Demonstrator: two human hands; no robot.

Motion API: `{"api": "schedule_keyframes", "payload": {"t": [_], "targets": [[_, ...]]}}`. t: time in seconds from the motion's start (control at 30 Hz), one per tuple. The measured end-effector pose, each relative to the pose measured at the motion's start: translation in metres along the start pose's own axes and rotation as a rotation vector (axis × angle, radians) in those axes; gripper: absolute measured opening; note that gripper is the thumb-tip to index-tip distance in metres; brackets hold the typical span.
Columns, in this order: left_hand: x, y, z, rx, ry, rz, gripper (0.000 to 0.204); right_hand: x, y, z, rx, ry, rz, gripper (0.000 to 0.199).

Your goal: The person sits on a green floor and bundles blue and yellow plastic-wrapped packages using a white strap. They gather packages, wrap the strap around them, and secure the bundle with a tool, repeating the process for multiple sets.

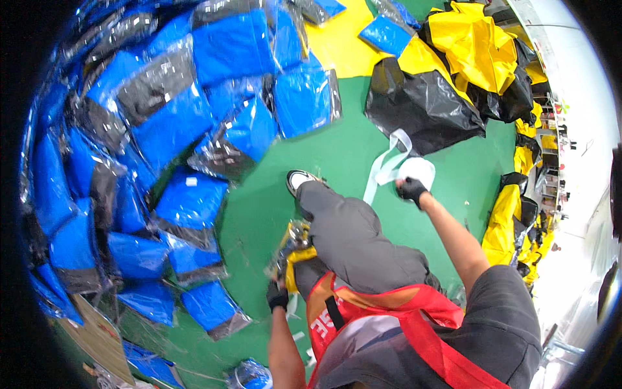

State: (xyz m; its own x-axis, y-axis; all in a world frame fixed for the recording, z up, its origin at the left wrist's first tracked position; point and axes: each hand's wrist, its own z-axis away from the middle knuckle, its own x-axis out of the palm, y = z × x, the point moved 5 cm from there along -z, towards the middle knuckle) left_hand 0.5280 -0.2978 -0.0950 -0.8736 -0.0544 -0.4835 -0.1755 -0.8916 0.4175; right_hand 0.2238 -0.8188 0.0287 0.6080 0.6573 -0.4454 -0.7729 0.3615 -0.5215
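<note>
While left grip (277, 295) clamps wrapped packet (295, 237) by one end, white roll (422, 171) meets right grip (411, 188), hold unclear.

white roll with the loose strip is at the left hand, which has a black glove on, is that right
Wrong hand: the head view shows the white roll with the loose strip at the right hand, which has a black glove on.

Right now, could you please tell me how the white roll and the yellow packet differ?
The white roll looks round; the yellow packet is irregular and crinkled. The roll is plain white, while the packet shows yellow and dark patches with shiny clear plastic. The roll is at the right hand, the packet at the left hand. Both hands are black-gloved.
</note>
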Motion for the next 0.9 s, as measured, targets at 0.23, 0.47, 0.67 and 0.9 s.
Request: {"api": "schedule_keyframes", "payload": {"t": [0.23,0.47,0.67,0.9], "targets": [[-0.033,-0.123,0.084,0.053,-0.410,-0.497,0.038,0.108,-0.094,-0.059,0.251,-0.162,-0.207,0.033],[-0.244,0.094,-0.050,-0.081,0.308,0.167,0.038,0.161,-0.430,-0.257,-0.482,0.150,-0.208,0.091],[-0.447,0.439,-0.185,0.784,0.746,-0.033,0.050,0.262,-0.546,-0.305,-0.668,0.004,0.362,0.057],[-0.520,0.606,-0.318,0.871,0.340,-0.108,0.041,0.244,-0.531,-0.217,-1.126,-0.271,0.008,0.056]]}}
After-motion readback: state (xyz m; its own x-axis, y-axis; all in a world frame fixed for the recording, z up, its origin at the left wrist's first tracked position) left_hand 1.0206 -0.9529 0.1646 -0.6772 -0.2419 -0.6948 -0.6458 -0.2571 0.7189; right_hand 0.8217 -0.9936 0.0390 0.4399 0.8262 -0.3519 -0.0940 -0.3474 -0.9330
